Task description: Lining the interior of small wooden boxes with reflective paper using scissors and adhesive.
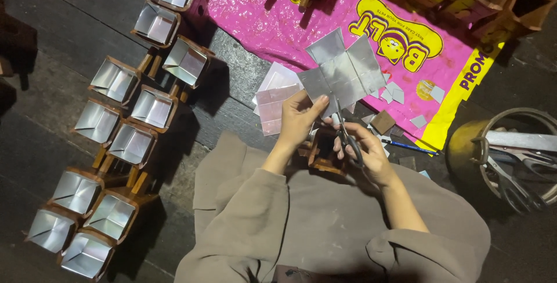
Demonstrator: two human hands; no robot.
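While left hand [299, 117] grips foil sheet [342, 71], right [362, 149] grips scissors [347, 135]; dark plank floor [52, 103], pink tarp [261, 10].

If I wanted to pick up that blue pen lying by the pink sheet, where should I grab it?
Probably at the middle of the blue pen, coming straight down from above. It lies flat on the dark floor, a thin stick running left to right, so fingers should close across its narrow width. The right hand with scissors is just to its left, so keep clear of that side.

lined boxes [125, 143] left, bucket [510, 155] right
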